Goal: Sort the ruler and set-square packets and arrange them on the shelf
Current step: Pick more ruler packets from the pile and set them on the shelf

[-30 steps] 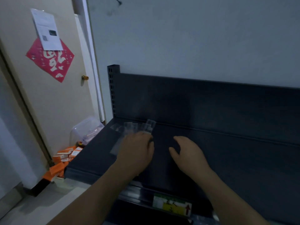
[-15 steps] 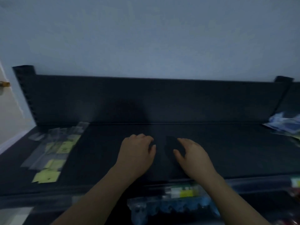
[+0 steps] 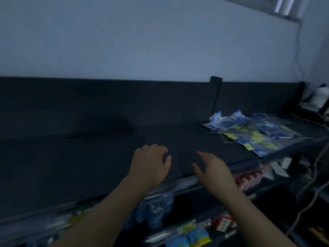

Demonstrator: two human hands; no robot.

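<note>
Packets [image 3: 256, 134] piled at the shelf's [image 3: 89, 166] right end are showing too dim & small: can't tell rulers from set-squares, yellow labels illegible. Left hand [image 3: 150, 164] is curling its fingertips out of sight, so contact w/ shelf unclear. Forearms [image 3: 106, 211] are running off the bottom edge. Lower-tier goods [image 3: 188, 234] are smearing into blur. White object [image 3: 321, 96] is getting cut by the right edge

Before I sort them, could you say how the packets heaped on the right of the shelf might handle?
The packets look like thin glossy plastic sleeves, so probably light and slippery. They overlap loosely, so lifting one may drag its neighbours. Ends curl up at the back, hinting they flex.
</note>
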